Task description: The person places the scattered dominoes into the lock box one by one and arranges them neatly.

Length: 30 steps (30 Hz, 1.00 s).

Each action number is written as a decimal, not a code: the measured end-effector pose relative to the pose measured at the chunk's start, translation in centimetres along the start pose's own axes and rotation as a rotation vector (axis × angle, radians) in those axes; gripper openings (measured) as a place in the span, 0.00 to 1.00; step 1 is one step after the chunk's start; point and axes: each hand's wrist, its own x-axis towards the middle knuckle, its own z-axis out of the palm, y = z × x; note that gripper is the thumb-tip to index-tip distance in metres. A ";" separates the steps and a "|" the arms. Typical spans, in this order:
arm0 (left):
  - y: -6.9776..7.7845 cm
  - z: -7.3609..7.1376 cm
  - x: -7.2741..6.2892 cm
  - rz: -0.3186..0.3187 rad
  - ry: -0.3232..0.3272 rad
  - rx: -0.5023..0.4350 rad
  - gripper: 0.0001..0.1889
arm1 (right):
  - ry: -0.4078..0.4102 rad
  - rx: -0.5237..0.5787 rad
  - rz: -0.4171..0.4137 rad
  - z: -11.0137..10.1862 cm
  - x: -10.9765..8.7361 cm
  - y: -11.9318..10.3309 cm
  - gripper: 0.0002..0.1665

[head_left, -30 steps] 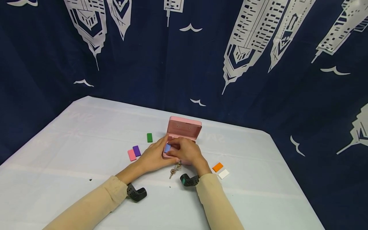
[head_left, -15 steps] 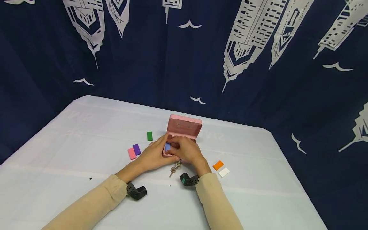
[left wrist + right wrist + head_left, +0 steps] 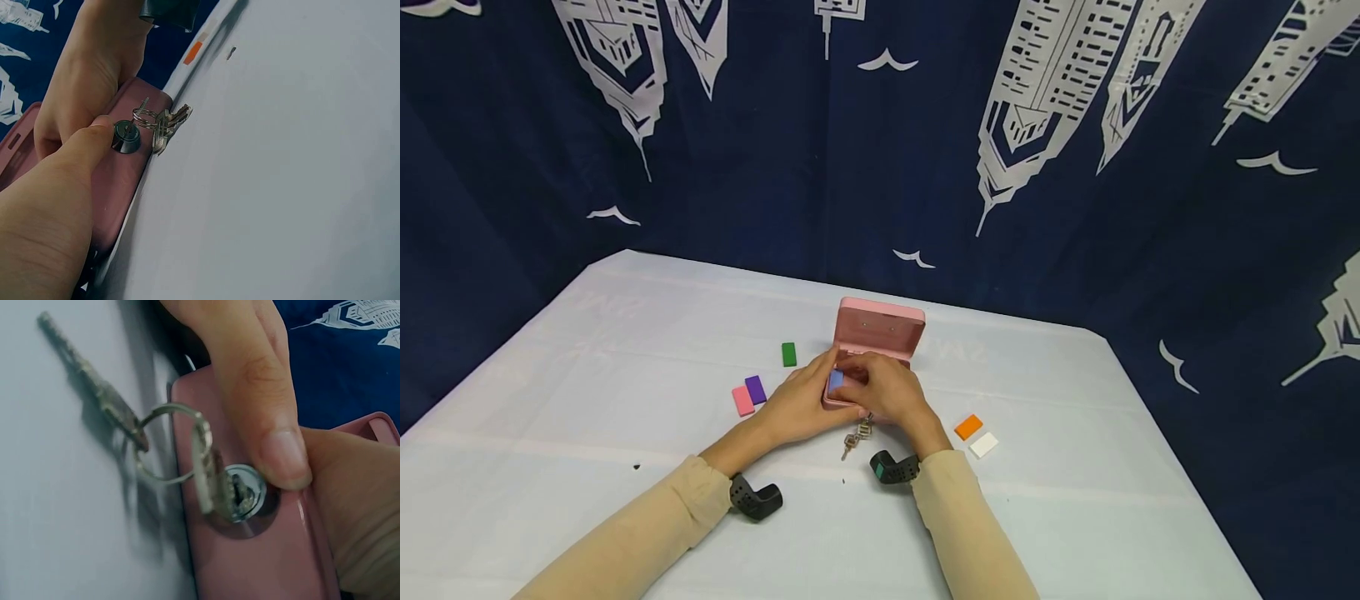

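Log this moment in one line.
left hand: touching pink box; right hand: fingers inside, grip unclear; lid: open; keys: at lock; blue block: inside box

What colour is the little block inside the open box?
Light blue. The block, partly covered, shows best in the head view.

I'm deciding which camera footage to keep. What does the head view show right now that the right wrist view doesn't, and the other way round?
Head view only: the green block, purple block, pink block, orange block and white block on the table, plus the blue block at the right hand. Right wrist view only: the lock's round metal face. Both: the table, pink box, keys, left hand and right hand.
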 end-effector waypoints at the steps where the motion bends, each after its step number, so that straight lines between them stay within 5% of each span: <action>1: 0.0 0.0 0.0 0.000 0.002 0.001 0.60 | 0.006 -0.001 0.004 0.0 0.0 0.0 0.27; 14: 0.1 0.0 0.0 -0.007 -0.007 -0.004 0.61 | 0.045 -0.057 -0.006 0.2 -0.2 0.2 0.16; 30: 0.1 0.1 0.2 -0.010 -0.008 0.020 0.61 | 0.042 -0.022 -0.006 -0.2 -0.3 0.3 0.17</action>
